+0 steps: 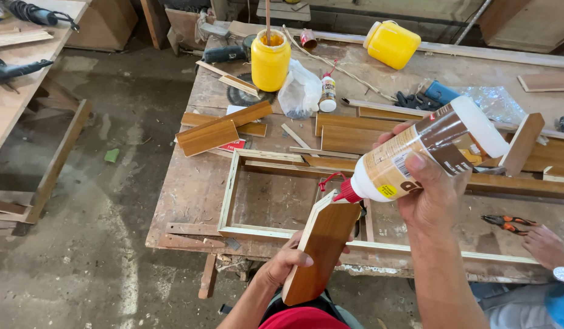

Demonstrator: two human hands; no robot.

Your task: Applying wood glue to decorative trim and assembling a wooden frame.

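Note:
My left hand (284, 263) grips a short brown wooden board (321, 247) from its left side and holds it tilted on edge above the front of the workbench. In my right hand (429, 192) is a white glue bottle (423, 153) with a brown label, tipped down to the left. Its red nozzle (346, 194) touches the board's top end.
A pale wooden frame (228, 195) lies on the worn workbench (193, 189), with wood strips (216, 129), a yellow jar (270, 60) holding a stick, a small glue bottle (327, 93) and a yellow jug (391, 44). Pliers (507, 223) lie by another person's hand (547, 247) at right.

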